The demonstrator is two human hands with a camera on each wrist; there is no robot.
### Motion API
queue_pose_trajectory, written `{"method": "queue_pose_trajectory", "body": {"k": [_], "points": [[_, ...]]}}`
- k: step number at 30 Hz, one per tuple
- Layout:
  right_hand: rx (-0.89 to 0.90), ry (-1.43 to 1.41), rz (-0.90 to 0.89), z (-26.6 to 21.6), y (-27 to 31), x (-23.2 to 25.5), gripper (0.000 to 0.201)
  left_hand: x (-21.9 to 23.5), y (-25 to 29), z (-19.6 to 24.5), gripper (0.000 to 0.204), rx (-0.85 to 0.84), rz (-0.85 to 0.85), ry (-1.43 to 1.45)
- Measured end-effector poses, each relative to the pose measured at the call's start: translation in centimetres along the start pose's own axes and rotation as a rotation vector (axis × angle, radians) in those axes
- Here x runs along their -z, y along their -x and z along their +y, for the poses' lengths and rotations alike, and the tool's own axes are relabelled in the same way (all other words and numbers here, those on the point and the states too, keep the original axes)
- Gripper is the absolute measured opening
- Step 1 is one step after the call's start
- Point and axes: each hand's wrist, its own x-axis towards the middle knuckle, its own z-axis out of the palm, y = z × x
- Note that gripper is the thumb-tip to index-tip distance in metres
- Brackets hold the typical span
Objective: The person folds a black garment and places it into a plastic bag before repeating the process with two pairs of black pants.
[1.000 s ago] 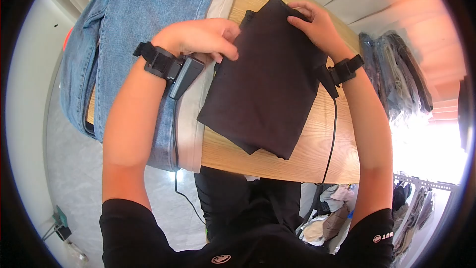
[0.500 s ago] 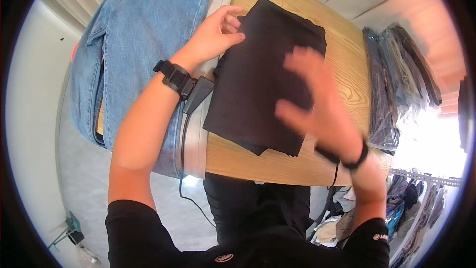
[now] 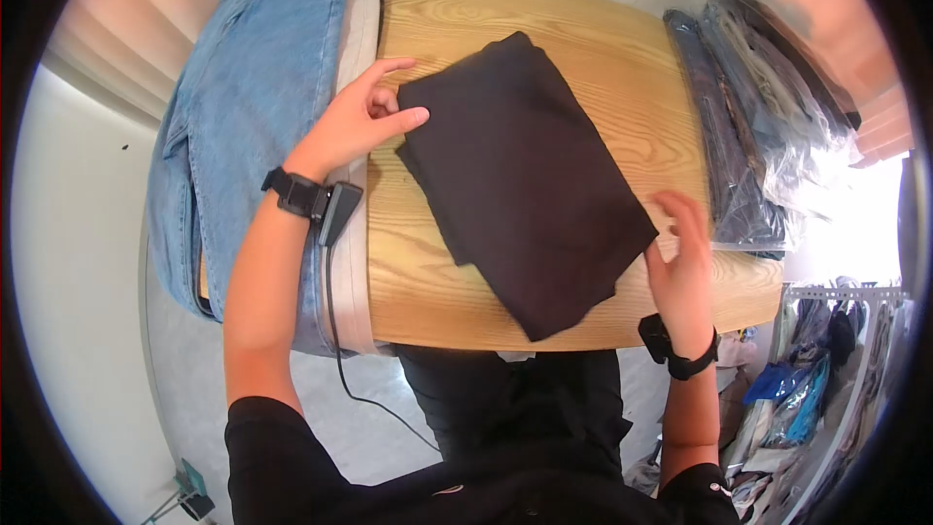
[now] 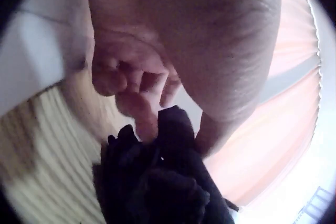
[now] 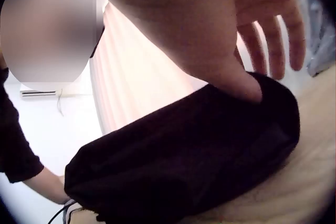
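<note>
A folded black garment (image 3: 525, 185) lies turned at an angle on the wooden table. My left hand (image 3: 360, 117) holds its upper left corner, the thumb over the cloth and the index finger stretched out past it. Dark folds of the garment (image 4: 157, 182) show between thumb and fingers in the left wrist view. At the lower right corner is my right hand (image 3: 682, 267), its fingers spread and fairly straight. From the right wrist, the thumb (image 5: 244, 87) touches the garment's upper edge while the other fingers extend beyond it.
Blue jeans (image 3: 262, 78) lie along the table's left side, over a pale cloth (image 3: 355, 49). Plastic-bagged clothes (image 3: 753, 126) are stacked at the right. Wood surface (image 3: 622, 68) shows around the garment. A cable (image 3: 335, 331) hangs from the left wrist camera; a clothes rack (image 3: 836, 331) stands lower right.
The garment has turned, its lower end swinging right. My right hand has come from its upper right corner down to the lower right one. The left hand has shifted to the upper left corner.
</note>
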Motion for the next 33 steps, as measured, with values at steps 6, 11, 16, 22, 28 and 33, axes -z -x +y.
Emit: {"method": "queue_pose_trajectory", "body": {"k": [6,11,16,22,28,33], "points": [[-0.572,-0.592,-0.118,4.7,8.7,1.2,0.017,0.2,-0.6,-1.3,0.022,-0.215,-0.039,-0.098],[-0.803,-1.016,-0.349,-1.1,9.9,1.4,0.038,0.4,-0.6,-1.3,0.010,-0.389,-0.034,-0.103],[-0.768,-1.207,-0.130,-3.1,8.2,-1.1,0.051,-0.2,-0.6,-1.5,0.008,-0.298,-0.086,0.230],[-0.827,-1.277,0.209,-2.1,7.5,-3.8,0.016,-0.4,-0.1,-0.5,0.010,-0.293,-0.030,0.264],[-0.877,-1.286,0.366,-1.6,6.3,-4.2,0.012,1.7,0.5,-0.4,0.016,-0.204,-0.087,0.029],[-0.855,-1.268,0.256,-0.5,6.2,-3.9,0.029,1.5,0.8,0.3,0.020,-0.008,-0.152,-0.039]]}}
